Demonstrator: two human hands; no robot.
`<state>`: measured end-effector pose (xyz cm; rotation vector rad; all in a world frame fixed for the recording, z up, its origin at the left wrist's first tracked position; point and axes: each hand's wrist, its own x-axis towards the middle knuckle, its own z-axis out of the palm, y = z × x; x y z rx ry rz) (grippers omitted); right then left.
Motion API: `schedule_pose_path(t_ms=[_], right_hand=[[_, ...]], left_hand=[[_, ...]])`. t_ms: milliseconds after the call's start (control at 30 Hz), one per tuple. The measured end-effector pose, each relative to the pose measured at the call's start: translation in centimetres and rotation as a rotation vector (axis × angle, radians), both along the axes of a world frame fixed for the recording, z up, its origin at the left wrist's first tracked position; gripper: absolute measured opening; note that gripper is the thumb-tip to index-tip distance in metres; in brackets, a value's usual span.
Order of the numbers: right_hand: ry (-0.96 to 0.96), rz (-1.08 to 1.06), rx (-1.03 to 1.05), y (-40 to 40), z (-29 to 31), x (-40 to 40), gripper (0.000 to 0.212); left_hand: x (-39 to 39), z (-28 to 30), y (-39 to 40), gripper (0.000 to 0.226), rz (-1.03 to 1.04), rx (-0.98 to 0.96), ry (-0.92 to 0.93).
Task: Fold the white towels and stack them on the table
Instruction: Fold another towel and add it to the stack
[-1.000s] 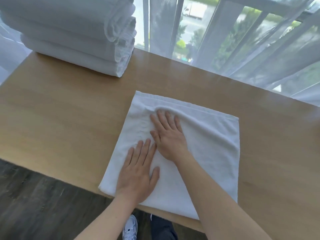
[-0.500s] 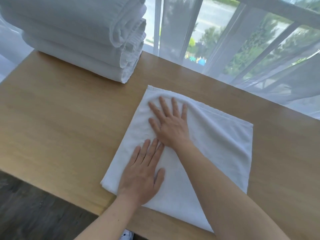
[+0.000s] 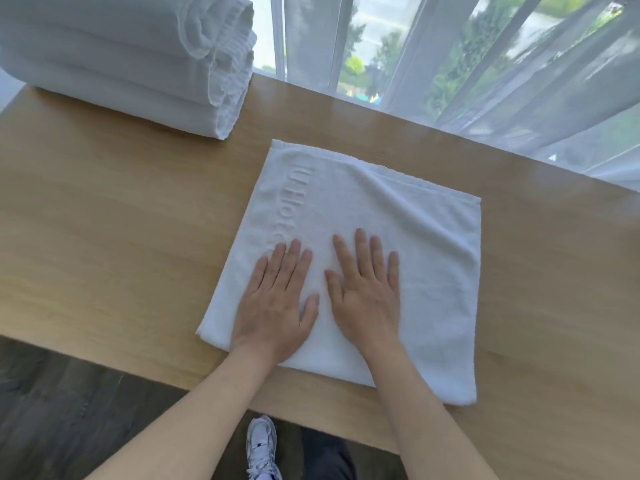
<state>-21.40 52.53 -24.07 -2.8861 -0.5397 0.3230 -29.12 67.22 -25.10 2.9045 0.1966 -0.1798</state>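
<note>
White terry cloth, soft and limp, is what both hands are dealing with: a folded towel (image 3: 398,237) lies flat on the wooden table (image 3: 104,220), its near edge close to the table's near edge and its far edge pointing toward the curtain (image 3: 519,81). The left hand (image 3: 277,303) and the right hand (image 3: 367,296) rest side by side on the near half of the cloth, palms down, fingers straight and slightly spread, pressing rather than gripping anything; the thumbs are near each other but apart.

Raised lettering runs along the towel's left part (only partly readable), and a shallow crease slants across the far right area.

At the far left of the table sits a stack of folded towels (image 3: 121,64), well apart from the one under the hands.

The towel looks light and floppy, with enough nap to cling to itself and not slide much on the wood. It will sag if lifted from one point, so the likely best hold for another fold is a pinch at two corners of one edge. For carrying it to the stack, supporting it from beneath along the folded edges seems wise.
</note>
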Motion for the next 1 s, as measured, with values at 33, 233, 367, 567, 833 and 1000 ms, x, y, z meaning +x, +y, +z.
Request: schedule_pose_path(t_ms=[33,233,367,567,833,1000], right_hand=[[-0.009,-0.03,-0.017,-1.3,-0.1,0.6,0.06],[0.009,-0.362,-0.017,-5.2,0.1,5.7,0.064],[-0.031,-0.105,0.034,-2.6,0.2,6.7,0.06],[0.008,-0.194,-0.037,-3.4,-0.6,12.0,0.062],[-0.009,-0.347,0.022,-3.3,0.1,11.5,0.064],[0.011,-0.309,-0.036,-4.4,-0.8,5.8,0.067]], left_hand=[[0.0,0.0,0.0,0.07,-0.004,-0.001,0.003],[-0.2,0.0,0.0,0.071,-0.008,0.017,0.013],[-0.1,0.3,-0.2,0.072,-0.022,0.014,-0.011],[-0.3,-0.5,0.0,0.075,-0.022,0.032,-0.054],[0.1,0.1,-0.2,0.075,-0.005,0.018,-0.108],[0.2,0.3,-0.1,0.074,-0.007,0.015,-0.101]])
